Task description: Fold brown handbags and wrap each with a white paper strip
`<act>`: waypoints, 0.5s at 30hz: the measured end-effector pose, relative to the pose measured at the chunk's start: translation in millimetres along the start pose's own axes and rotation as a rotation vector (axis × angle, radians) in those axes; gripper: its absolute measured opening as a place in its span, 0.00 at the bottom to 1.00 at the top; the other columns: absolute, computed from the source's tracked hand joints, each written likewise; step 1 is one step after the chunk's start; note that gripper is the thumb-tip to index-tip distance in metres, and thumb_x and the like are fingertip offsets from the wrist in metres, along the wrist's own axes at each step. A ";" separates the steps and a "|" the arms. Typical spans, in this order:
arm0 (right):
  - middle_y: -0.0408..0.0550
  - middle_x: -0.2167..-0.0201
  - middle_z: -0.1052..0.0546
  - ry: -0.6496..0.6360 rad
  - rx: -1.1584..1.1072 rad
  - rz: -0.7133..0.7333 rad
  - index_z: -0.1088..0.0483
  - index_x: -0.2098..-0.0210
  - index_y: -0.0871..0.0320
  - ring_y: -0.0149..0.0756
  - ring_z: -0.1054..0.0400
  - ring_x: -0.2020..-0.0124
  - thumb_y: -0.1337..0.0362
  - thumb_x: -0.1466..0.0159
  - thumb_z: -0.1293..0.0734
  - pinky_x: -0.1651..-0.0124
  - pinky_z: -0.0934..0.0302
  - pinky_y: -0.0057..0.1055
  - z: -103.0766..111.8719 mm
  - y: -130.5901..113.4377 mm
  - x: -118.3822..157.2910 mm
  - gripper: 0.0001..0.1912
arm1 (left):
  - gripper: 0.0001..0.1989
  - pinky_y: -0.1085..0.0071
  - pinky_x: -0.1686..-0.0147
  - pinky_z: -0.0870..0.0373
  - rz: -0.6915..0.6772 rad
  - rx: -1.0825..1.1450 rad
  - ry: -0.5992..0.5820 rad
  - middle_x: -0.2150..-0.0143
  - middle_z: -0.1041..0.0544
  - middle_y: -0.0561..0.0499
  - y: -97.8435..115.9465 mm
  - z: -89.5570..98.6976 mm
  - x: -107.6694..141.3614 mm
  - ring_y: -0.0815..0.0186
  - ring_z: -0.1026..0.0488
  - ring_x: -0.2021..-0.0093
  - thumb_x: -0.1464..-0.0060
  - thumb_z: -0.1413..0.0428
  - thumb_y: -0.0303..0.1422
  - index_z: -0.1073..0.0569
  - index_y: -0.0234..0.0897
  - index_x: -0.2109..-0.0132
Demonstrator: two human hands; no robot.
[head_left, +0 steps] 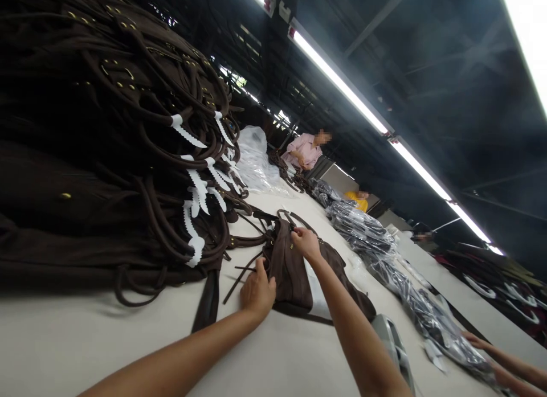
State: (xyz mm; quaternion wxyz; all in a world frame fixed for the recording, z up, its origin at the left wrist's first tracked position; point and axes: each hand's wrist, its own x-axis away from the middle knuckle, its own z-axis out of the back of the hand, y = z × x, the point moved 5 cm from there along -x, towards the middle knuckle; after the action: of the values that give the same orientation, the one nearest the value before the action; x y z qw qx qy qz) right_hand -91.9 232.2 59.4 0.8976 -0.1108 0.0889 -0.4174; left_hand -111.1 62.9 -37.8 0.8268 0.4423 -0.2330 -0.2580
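A dark brown bag (290, 271) with a white band (316, 294) round it lies on the pale table (273, 351). My right hand (306, 243) is at the bag's upper edge, fingers pinched by a small gold fitting; what they grip is too small to make out. At the bag's left side, beside its thin dark straps, is my left hand (258, 290), with its thumb and index finger apart and the other fingers partly hidden.
Stacked brown bags (85, 215) with white-wrapped handles rise at the left. Plastic-wrapped bags (384, 260) run along the right, near another person's hands (476, 341). A grey device (391, 343) stands by my right forearm. Farther back are a person in pink (302, 151) and clear plastic (256, 158).
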 end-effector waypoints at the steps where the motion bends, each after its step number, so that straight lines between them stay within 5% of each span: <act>1: 0.56 0.52 0.23 0.027 0.056 -0.001 0.28 0.48 0.59 0.45 0.30 0.48 0.59 0.38 0.39 0.46 0.38 0.41 -1.9 -8.9 -19.4 0.21 | 0.23 0.65 0.58 0.34 -0.015 -0.023 0.009 0.53 0.23 0.41 0.0 -1.2 0.9 0.54 0.25 0.51 0.40 0.48 0.31 0.43 0.38 0.40; 7: 0.65 0.50 0.26 0.034 0.315 -0.075 0.25 0.56 0.64 0.51 0.32 0.46 0.68 0.47 0.29 0.47 0.38 0.41 -37.7 -41.9 -97.6 0.17 | 0.24 0.66 0.60 0.34 -0.078 -0.093 0.018 0.54 0.22 0.45 -6.0 -6.7 -4.0 0.57 0.24 0.54 0.40 0.48 0.32 0.44 0.41 0.38; 15: 0.65 0.54 0.24 0.098 0.423 -0.206 0.28 0.55 0.64 0.49 0.28 0.50 0.66 0.38 0.36 0.52 0.35 0.38 -44.6 8.9 -107.1 0.14 | 0.23 0.66 0.61 0.35 -0.015 -0.017 -0.010 0.55 0.21 0.47 -6.1 -1.2 -11.1 0.57 0.24 0.56 0.42 0.46 0.32 0.42 0.41 0.41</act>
State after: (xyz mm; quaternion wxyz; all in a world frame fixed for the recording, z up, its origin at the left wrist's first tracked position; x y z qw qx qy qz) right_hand -164.8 314.6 21.3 0.8481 0.0914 0.0311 -0.5210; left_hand -120.2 67.8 -45.4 0.8274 0.4358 -0.2316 -0.2681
